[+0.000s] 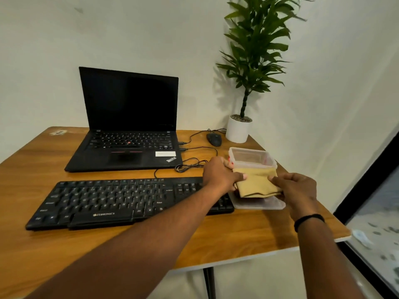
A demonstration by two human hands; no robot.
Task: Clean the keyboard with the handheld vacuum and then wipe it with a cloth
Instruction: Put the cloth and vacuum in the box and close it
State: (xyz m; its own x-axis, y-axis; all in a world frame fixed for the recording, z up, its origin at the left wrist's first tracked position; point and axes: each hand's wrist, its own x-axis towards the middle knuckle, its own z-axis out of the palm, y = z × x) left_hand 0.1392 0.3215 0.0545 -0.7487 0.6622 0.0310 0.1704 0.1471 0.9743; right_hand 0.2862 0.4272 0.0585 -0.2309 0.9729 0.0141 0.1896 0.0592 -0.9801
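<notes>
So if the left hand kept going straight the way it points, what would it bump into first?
Probably the clear plastic container. The left hand, gripping the tan cloth, points right and away, and the container sits just beyond it, though depth is hard to judge.

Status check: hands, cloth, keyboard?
Both hands, left and right, grip the cloth above the lid. Keyboard untouched. Left forearm crosses its right end.

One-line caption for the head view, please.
Both hands, left hand and right hand, hold a folded cloth beside the keyboard.
</notes>
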